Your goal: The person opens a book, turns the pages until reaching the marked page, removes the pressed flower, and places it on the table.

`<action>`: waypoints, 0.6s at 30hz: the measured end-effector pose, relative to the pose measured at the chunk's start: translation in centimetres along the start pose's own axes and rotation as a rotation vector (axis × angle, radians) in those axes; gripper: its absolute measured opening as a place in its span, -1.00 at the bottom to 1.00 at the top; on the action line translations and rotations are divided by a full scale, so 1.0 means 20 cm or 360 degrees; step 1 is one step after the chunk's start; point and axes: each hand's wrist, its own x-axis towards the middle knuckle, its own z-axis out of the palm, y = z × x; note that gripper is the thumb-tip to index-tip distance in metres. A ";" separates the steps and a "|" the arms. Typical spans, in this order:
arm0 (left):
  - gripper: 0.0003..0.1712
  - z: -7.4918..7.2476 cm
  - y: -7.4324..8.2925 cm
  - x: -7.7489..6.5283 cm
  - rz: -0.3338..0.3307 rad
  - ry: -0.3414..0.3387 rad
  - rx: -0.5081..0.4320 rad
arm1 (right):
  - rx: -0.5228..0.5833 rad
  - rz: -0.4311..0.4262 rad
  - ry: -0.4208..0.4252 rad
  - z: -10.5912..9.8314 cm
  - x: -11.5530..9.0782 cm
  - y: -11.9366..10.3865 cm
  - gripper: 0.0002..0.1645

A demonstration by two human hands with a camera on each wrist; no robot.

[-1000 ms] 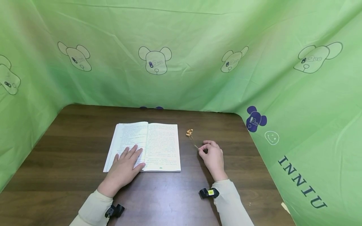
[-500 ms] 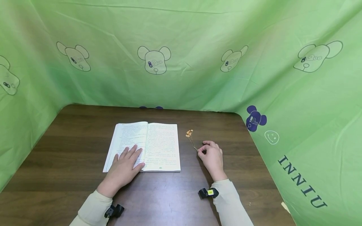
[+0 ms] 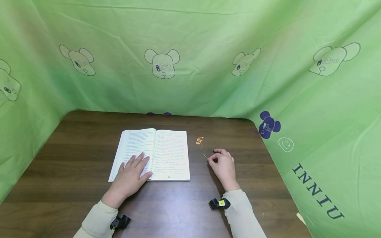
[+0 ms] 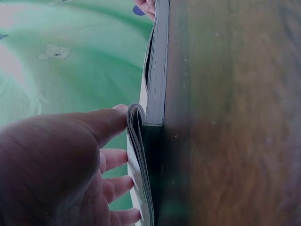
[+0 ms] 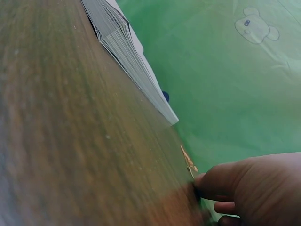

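An open book point(image 3: 171, 148) with printed pages lies on the wooden table. My left hand point(image 3: 131, 177) rests on its left page with fingers spread, the thumb near the fold. In the left wrist view, the fingertips point(image 4: 123, 182) press on the page, and the pages beneath curve at the spine. To the right of the book, my right hand point(image 3: 223, 167) pinches the stem end of a small dried flower sprig point(image 3: 199, 141) between thumb and index finger. Its orange blossoms point away, toward the back. The right wrist view shows only a bit of the sprig point(image 5: 189, 160) beyond the fingers.
The brown table point(image 3: 74, 148) is enclosed by a green curtain point(image 3: 196, 82) printed with bear heads at the back and sides. A small pale piece point(image 3: 300, 218) lies at the right edge. Both wrists carry black cameras point(image 3: 219, 203).
The right hand has shifted very slightly left with the sprig, whose stem now stands a little steeper. The left hand and the book stay in place.
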 end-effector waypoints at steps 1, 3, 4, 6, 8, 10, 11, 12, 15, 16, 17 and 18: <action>-0.24 0.00 0.00 0.00 0.0005 0.0004 0.0000 | 0.0001 0.0000 -0.0005 0.00 0.00 0.00 -0.87; -0.25 -0.01 0.00 0.00 0.0013 0.0012 0.0000 | 0.0000 0.0002 -0.0017 0.00 0.00 0.00 -0.87; -0.25 -0.02 0.00 0.00 0.0018 0.0017 0.0000 | 0.0001 0.0005 -0.0024 -0.01 0.00 0.00 -0.87; -0.26 -0.03 -0.01 0.00 0.0038 0.0024 0.0000 | 0.0003 0.0007 -0.0037 -0.01 -0.01 0.00 -0.86; -0.25 -0.03 -0.02 0.01 0.0052 0.0028 -0.0003 | 0.0000 0.0005 -0.0054 -0.01 -0.01 0.00 -0.84; -0.22 -0.03 -0.04 0.01 0.0069 0.0040 -0.0008 | 0.0008 0.0001 -0.0067 -0.02 -0.01 0.00 -0.80; -0.21 -0.03 -0.04 0.01 0.0075 0.0046 -0.0009 | 0.0012 -0.0004 -0.0075 -0.02 -0.01 -0.01 -0.78; -0.19 -0.03 -0.05 0.02 0.0081 0.0057 -0.0012 | 0.0015 -0.0002 -0.0083 -0.03 -0.01 -0.01 -0.76; -0.18 -0.03 -0.06 0.02 0.0100 0.0092 -0.0020 | 0.0039 -0.0009 -0.0081 -0.04 -0.01 -0.01 -0.73; -0.17 -0.04 -0.07 0.02 0.0104 0.0098 -0.0026 | 0.0045 -0.0010 -0.0080 -0.04 -0.01 -0.01 -0.73; -0.18 -0.04 -0.07 0.03 0.0111 0.0105 -0.0031 | 0.0055 -0.0010 -0.0077 -0.04 0.00 -0.01 -0.72; -0.18 -0.04 -0.07 0.03 0.0117 0.0108 -0.0035 | 0.0063 -0.0012 -0.0071 -0.04 0.00 -0.01 -0.72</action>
